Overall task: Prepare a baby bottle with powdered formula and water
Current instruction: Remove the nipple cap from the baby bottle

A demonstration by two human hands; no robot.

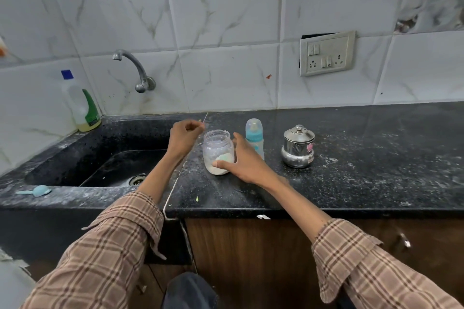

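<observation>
A clear plastic jar (217, 152) stands without a lid on the black counter, with white powder in its bottom. My right hand (244, 160) wraps its right side, thumb on the front and fingers behind. My left hand (185, 134) hovers just left of the jar's mouth with its fingers curled and pinched; I see nothing clearly in it. The baby bottle (254, 137), with a blue collar and a clear cap on, stands upright right behind my right hand. A blue scoop (37, 190) lies far left on the sink's front ledge.
A lidded steel pot (298, 148) stands right of the bottle. The black sink (100, 165) lies to the left under a wall tap (135, 68), with a dish-soap bottle (81, 105) in the corner. White powder dusts the counter (364, 170). A wall socket (327, 54) is above.
</observation>
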